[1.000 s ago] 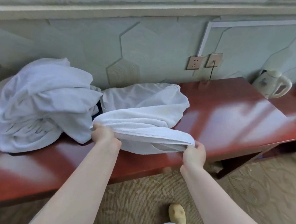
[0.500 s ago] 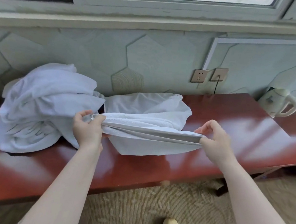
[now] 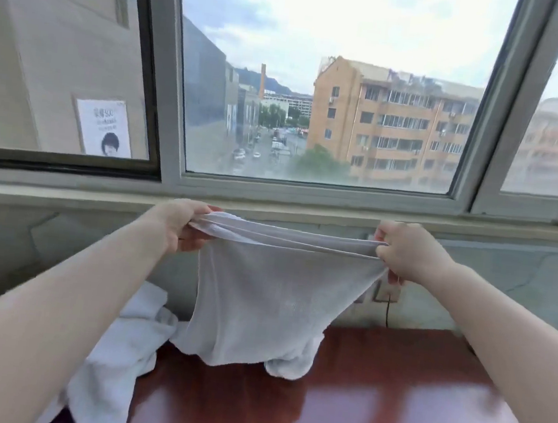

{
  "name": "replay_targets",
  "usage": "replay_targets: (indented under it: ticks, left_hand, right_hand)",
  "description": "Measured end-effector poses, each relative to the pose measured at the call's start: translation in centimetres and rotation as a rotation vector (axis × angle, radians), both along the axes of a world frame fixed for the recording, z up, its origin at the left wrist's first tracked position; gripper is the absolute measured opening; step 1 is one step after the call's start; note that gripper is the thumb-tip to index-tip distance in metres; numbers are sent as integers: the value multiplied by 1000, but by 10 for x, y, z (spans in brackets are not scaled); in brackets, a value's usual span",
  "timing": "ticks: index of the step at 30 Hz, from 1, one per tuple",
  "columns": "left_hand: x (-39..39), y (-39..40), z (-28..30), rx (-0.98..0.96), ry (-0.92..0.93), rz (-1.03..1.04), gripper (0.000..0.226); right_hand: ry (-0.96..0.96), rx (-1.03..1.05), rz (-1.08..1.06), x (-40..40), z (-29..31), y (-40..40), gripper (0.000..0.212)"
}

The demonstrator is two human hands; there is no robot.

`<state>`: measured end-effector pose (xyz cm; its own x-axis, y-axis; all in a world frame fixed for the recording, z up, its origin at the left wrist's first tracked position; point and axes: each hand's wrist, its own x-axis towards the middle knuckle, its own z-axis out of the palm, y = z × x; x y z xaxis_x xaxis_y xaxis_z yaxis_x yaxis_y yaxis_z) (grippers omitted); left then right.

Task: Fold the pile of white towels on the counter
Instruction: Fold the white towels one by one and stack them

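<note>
Below the window (image 3: 325, 88), over the red table (image 3: 371, 403), one towel (image 3: 261, 299) is held up by its top edge, left hand (image 3: 179, 225) and right hand (image 3: 403, 255) each with grip clamped on a corner, while the pile (image 3: 126, 343) is judged unfolded.

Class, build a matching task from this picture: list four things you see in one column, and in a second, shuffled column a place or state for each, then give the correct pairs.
Things:
1. left hand
2. held towel
3. towel pile
4. counter

Places or states:
A. glossy red-brown surface
B. hanging from both hands in front of the window
C. heaped at the left on the counter
D. gripping the towel's left top corner

Pairs: 1-D, 2-B, 3-C, 4-A
</note>
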<state>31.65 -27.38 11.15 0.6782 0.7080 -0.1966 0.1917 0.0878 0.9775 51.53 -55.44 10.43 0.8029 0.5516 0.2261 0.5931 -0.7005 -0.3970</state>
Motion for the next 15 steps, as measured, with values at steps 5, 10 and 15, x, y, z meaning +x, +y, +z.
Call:
replay_targets:
  ticks: [5,10,15]
  left_hand:
    - [3,5,69,-177,-164,-70,29]
    - [4,1,102,-429,-442,-124,17]
    - [2,-10,107,-385,-519,-102,10]
  right_hand:
    - [230,239,130,19,75,-3,7]
    - [518,574,334,18,110,-11,16]
    - [764,874,339,19,116,-5,29]
